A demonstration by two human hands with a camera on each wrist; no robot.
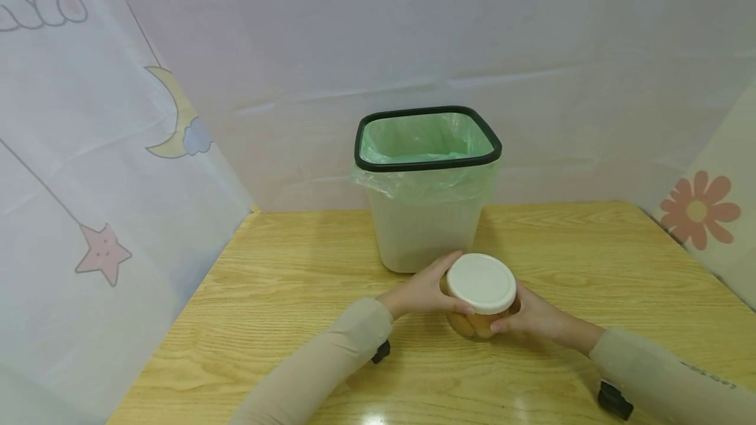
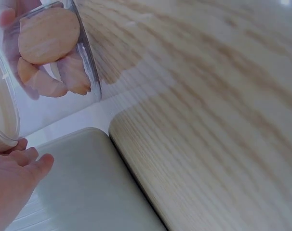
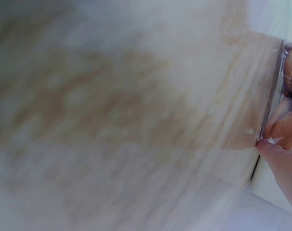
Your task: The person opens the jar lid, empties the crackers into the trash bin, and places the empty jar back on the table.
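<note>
Left hand (image 1: 422,290) was found curled about the rim of a white lid (image 1: 481,283), thumb on the near side. Right hand (image 1: 534,313) gripped the clear jar (image 1: 464,326) beneath, low on its right side. The jar, containing tan pieces (image 2: 49,36), was located at the bench (image 1: 283,320), near the front of the pale bin (image 1: 425,228); whether its base bore fully on the wood could not be told. The lid covered the jar; its tightness was not determinable. Risks assessed: hard twisting could make the walls slip in the right hand; sudden lid release could tip the jar, spilling its contents; a forward jolt could strike the bin.
</note>
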